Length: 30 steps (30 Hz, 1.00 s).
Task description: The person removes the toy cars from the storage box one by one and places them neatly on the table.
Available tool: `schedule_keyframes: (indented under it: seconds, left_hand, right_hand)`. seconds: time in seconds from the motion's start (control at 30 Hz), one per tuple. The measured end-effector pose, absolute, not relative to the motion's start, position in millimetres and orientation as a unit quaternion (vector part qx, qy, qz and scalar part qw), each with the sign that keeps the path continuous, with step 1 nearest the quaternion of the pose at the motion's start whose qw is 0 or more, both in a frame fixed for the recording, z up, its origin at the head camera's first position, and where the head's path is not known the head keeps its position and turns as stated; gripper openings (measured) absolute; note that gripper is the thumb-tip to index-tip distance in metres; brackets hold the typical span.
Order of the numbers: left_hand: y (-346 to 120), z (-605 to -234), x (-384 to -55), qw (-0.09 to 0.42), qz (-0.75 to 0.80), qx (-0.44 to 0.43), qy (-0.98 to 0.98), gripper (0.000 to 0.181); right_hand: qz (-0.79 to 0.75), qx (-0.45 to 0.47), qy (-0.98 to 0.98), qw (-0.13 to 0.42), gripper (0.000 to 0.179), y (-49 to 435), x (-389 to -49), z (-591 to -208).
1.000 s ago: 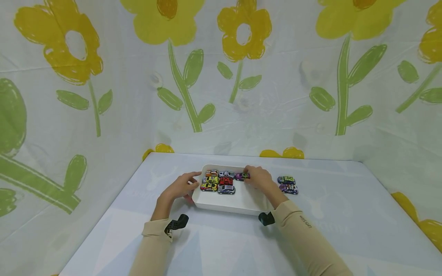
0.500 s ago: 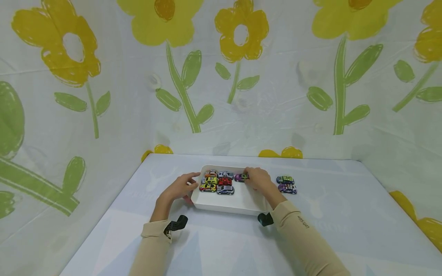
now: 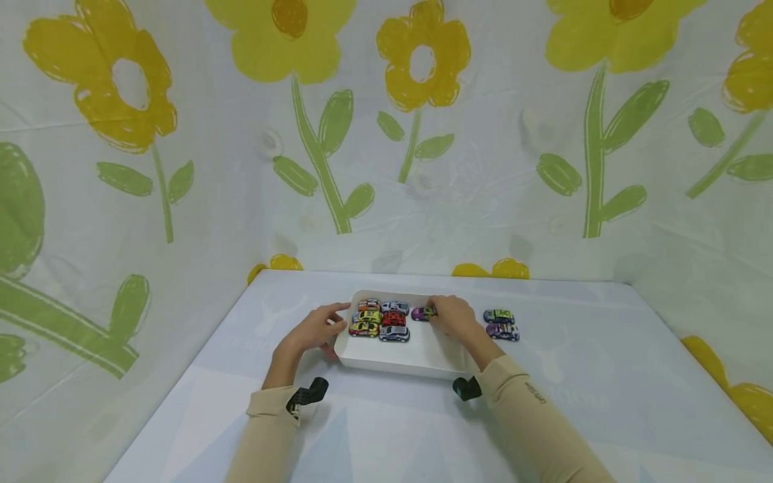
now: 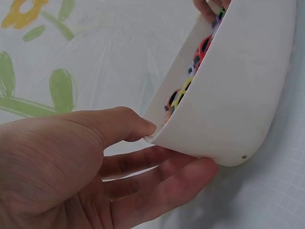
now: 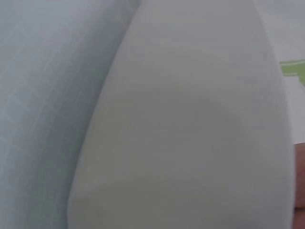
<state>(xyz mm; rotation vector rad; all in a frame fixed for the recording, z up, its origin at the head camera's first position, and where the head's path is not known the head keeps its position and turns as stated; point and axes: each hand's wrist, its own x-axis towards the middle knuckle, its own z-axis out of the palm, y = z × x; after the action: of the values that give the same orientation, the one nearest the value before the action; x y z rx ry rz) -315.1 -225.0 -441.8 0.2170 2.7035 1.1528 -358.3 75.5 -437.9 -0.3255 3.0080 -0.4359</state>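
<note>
A shallow white tray lies on the table with two columns of toy cars in its left part. My left hand holds the tray's left end; in the left wrist view its thumb is on the rim and its fingers are against the outer wall. Inside the tray, near the back wall, my right hand pinches a purple-and-green toy car, partly covered by the fingers. A red toy car is in the second column. The right wrist view mostly shows the tray's outer side.
To the right of the tray, a green-and-blue toy car and a purple-and-white toy car sit together on the pale table. A flower-printed curtain stands behind and at both sides.
</note>
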Motion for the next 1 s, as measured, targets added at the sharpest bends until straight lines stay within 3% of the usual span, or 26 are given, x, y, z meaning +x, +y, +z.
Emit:
schedule_keyframes:
  seconds: [0.67,1.0]
  left_hand:
    - [-222,-439,-314,0.098,0.385,0.066,0.915,0.051]
    - [-223,-440,-313,0.102,0.392,0.060,0.912,0.052]
  right_hand:
    - [-0.162,-0.125,0.979,0.023,0.031,89,-351,-425]
    - [-0.152,-0.119,0.980,0.040,0.032,90,-341,-408]
